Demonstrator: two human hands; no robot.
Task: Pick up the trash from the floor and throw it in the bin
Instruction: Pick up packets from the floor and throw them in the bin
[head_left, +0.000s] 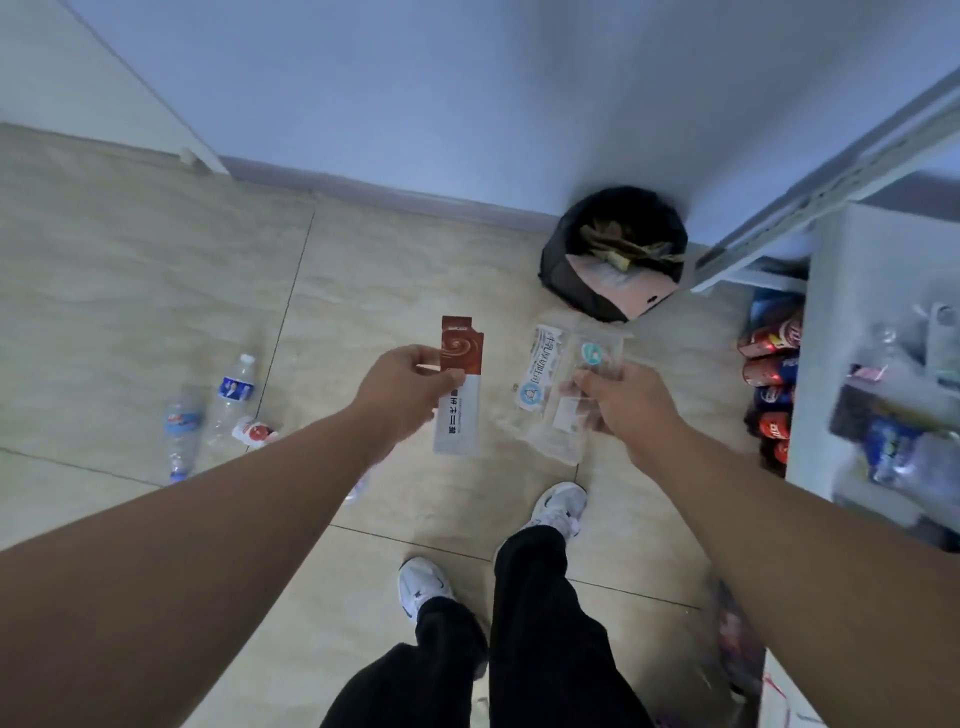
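My left hand (402, 392) pinches a long sachet wrapper (461, 387), brown-red on top and white below, held upright in the air. Clear plastic bread wrappers (553, 389) with white and teal labels hang from my right hand (626, 400). Beyond both hands, a round bin (613, 254) lined with a black bag stands against the wall, with paper and a pink packet inside. On the floor to the left lie two clear plastic bottles (231, 395) with blue labels and a small red-and-white wrapper (254, 431).
A white shelf unit (831, 332) stands at the right, with red soda cans (771, 374) stacked beneath and bottles and clutter on top. The white wall runs behind the bin. My feet in white sneakers (558, 506) stand on beige tiles.
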